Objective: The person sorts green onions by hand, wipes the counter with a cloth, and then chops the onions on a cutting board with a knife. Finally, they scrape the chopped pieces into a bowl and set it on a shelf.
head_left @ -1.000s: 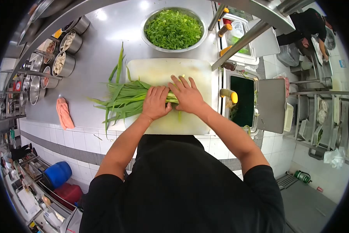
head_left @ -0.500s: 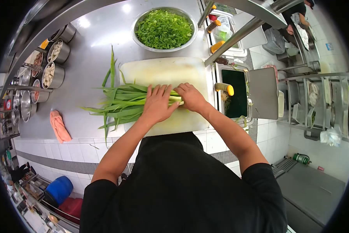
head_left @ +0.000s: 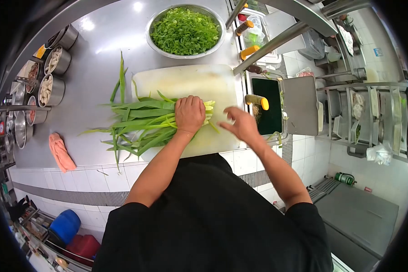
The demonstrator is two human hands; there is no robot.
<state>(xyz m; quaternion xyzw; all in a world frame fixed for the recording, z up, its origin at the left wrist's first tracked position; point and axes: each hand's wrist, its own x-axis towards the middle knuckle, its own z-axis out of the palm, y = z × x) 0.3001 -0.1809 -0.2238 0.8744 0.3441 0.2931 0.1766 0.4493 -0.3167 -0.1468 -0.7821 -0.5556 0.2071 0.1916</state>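
A bunch of long flat-leaved green stalks [head_left: 145,114], looking like green garlic or leeks, lies across the white cutting board [head_left: 185,77]. Its leaves spill over the board's left edge onto the metal counter, and the pale cut ends point right. My left hand [head_left: 190,113] is wrapped over the bunch near those ends, pressing it together. To the right, above the board's edge, my right hand [head_left: 242,124] is apart from the stalks. Its fingers are spread, slightly blurred, with nothing seen between them.
A metal colander [head_left: 223,32] heaped with chopped greens stands behind the board. An orange cloth [head_left: 61,152] lies on the left of the counter [head_left: 86,109]. Steel pots [head_left: 58,90] line the far left. A yellow-ended handle [head_left: 258,101] sits by the dark bin [head_left: 267,113] at right.
My right hand has let go of the stalk ends and moved right, fingers parting. My left hand has shifted toward the pale ends and closed round the bunch. The view has tilted slightly.
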